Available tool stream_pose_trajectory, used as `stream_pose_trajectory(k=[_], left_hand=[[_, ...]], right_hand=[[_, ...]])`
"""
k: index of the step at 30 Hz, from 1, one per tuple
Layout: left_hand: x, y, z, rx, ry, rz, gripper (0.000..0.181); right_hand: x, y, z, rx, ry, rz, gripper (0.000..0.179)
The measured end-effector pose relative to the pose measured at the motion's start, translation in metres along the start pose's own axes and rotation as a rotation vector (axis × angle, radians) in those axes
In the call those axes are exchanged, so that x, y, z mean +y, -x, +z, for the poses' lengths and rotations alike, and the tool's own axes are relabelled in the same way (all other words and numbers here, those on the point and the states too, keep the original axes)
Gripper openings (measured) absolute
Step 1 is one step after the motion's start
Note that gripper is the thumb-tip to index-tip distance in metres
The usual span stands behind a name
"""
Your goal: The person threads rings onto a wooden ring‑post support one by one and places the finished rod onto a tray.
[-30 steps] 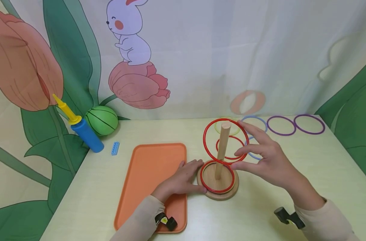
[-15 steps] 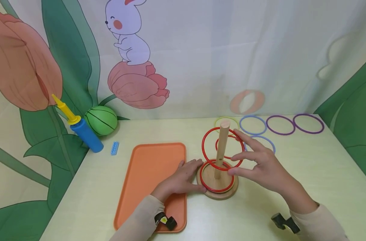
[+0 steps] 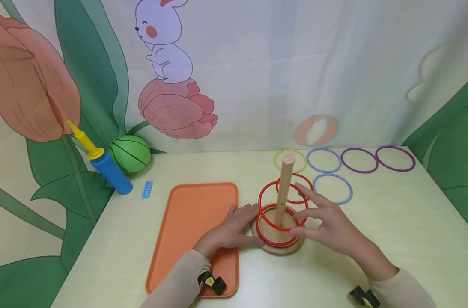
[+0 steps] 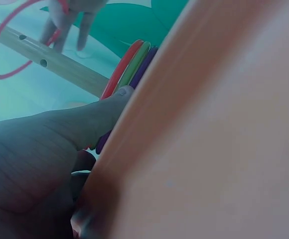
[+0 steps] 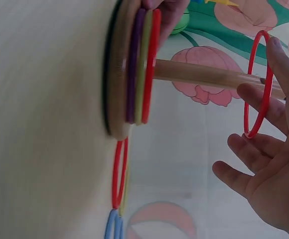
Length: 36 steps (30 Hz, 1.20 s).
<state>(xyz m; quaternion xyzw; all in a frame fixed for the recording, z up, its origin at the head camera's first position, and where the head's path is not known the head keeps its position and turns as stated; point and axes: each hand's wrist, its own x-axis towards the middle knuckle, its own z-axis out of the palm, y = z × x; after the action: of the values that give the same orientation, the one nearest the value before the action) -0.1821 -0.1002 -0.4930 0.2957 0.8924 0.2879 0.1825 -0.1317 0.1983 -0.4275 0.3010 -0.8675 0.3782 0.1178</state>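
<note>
My right hand (image 3: 328, 222) pinches a red ring (image 3: 259, 205) between thumb and fingers. The ring is tilted, and in the right wrist view the wooden peg (image 5: 199, 74) passes through it. On the round wooden base (image 3: 281, 252) lie a purple ring (image 5: 135, 64), a yellow-green ring (image 5: 143, 64) and another red ring (image 5: 152, 64), stacked with red uppermost. Beside the base's left edge rests my left hand (image 3: 234, 229), its fingers extended along the rim. The left wrist view shows the left thumb (image 4: 104, 109) at the edge of the stacked rings.
An orange tray (image 3: 195, 214) lies under the left forearm. Behind the peg are a red ring (image 3: 295, 202) and a yellow-green ring (image 3: 274, 160). Blue rings (image 3: 351, 192) and purple rings (image 3: 359, 172) lie right. A pump (image 3: 110, 171), green ball (image 3: 129, 154) and blue brick (image 3: 147, 189) stand back left.
The right hand has lowered the red ring from around the peg's top to just above the base, moving slightly left. The left hand stays in place.
</note>
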Motion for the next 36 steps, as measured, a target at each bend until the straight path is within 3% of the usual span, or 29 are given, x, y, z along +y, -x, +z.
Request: stream_pose_trajectory(k=[6,16,25,36], left_hand=[[0.001,0.001,-0.001,-0.033,-0.029,-0.017,0.101],[0.001,0.002,-0.001,-0.019,-0.028,-0.01,0.101],[0.0,0.001,-0.001,-0.009,-0.034,0.008,0.101],[0.0,0.001,0.0,0.0,-0.027,0.016,0.101]], right_hand=[[0.013,0.008,0.008,-0.02,-0.049,0.022,0.023],[0.022,0.014,0.019,-0.07,-0.078,0.062,0.027],[0.027,0.013,0.02,-0.166,-0.016,0.088,0.03],[0.03,0.009,0.021,-0.223,0.013,0.096,0.033]])
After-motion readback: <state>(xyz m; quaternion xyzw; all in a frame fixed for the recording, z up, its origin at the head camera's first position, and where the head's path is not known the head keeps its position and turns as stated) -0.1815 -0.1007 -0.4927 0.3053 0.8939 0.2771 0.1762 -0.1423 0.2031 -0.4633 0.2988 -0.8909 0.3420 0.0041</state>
